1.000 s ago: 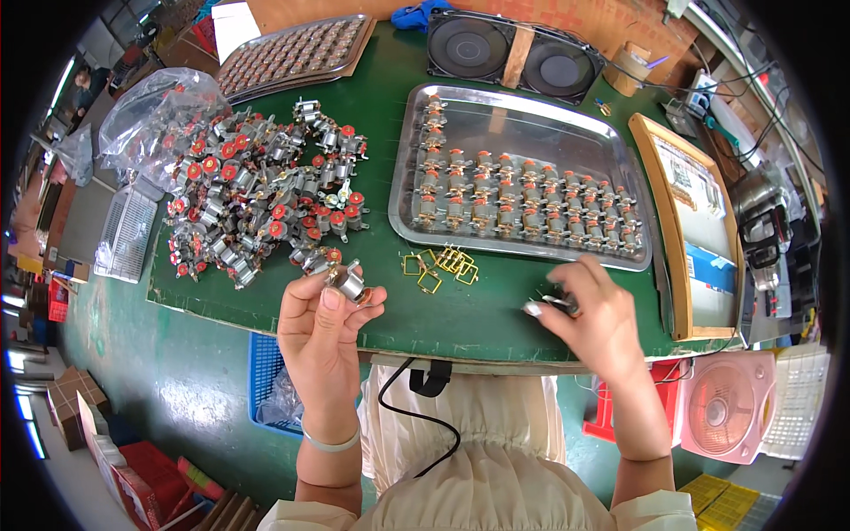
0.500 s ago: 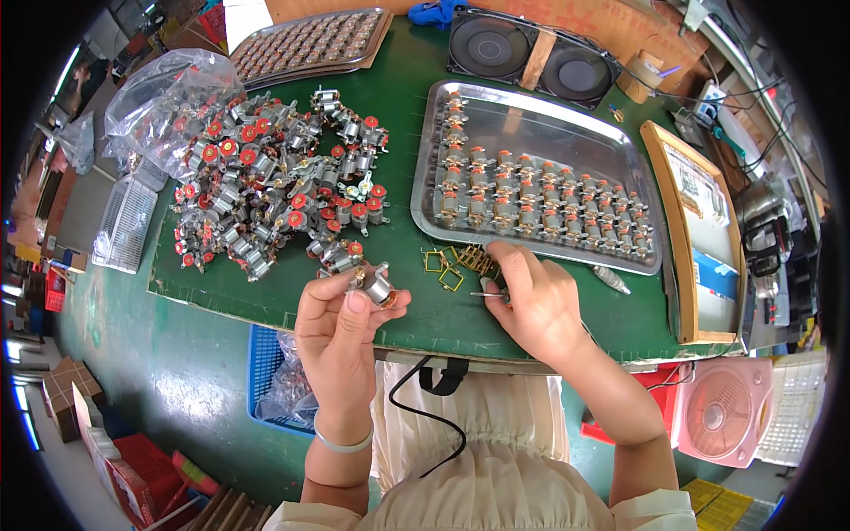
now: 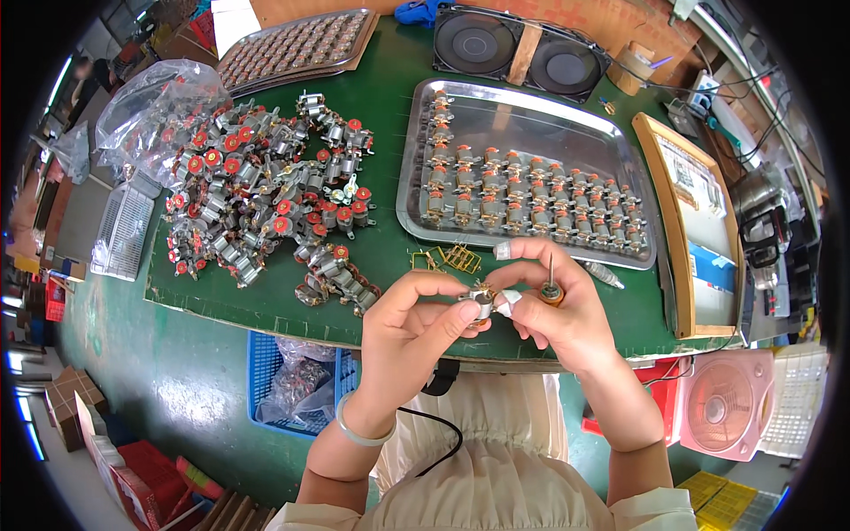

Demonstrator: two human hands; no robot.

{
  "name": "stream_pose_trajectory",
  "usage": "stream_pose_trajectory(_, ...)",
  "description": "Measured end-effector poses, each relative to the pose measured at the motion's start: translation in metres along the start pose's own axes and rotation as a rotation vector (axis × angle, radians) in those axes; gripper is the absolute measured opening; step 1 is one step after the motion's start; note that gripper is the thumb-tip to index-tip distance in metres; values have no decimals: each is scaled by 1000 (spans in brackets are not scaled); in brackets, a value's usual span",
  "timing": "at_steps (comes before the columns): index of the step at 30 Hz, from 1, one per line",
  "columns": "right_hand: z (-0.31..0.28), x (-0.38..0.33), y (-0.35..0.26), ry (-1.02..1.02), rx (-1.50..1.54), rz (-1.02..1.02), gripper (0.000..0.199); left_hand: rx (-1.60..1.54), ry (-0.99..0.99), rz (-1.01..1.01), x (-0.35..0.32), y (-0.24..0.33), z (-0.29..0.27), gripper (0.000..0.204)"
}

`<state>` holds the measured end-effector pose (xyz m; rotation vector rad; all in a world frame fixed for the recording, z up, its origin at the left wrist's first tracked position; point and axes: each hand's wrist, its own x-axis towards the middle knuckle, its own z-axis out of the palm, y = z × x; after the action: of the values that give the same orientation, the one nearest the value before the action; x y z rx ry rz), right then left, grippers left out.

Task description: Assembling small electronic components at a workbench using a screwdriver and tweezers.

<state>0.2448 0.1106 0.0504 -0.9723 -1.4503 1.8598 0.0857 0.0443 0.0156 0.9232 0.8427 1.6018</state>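
Observation:
My left hand (image 3: 409,332) pinches a small silver electric motor (image 3: 482,306) between thumb and fingers, over the front edge of the green table. Close against it from the right is my right hand (image 3: 574,320), its white-wrapped thumb and a fingertip at the motor's side. Whether those fingertips grip a small part there I cannot make out. A screwdriver-like tool (image 3: 551,290) with a thin metal shaft and amber handle is tucked in the right hand, shaft pointing up. Just beyond the hands lie several small brass-coloured frames (image 3: 462,257).
A heap of loose motors with red caps (image 3: 248,195) covers the table's left side. Behind the hands stands a metal tray (image 3: 567,119) with rows of motors. Another filled tray (image 3: 297,49), two black speakers (image 3: 474,42) and a wooden-framed box (image 3: 682,221) surround it. A blue basket (image 3: 266,372) sits below.
My left hand has brought its motor rightward to meet the right hand. My right hand has come back from the brass frames, and its tool now points upward.

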Motion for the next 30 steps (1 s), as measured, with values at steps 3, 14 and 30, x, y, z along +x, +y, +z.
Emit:
stream_pose_trajectory(3,2,-2,4,16,40,-49,43,45,38,-37,3,1,3,15)
stream_pose_trajectory(14,-4,-6,13,58,140,-61,38,43,46,-47,6,2,12,16)
stream_pose_trajectory(30,-9,-28,15,-10,-764,-696,41,-222,112,-118,9,-1,13,33)
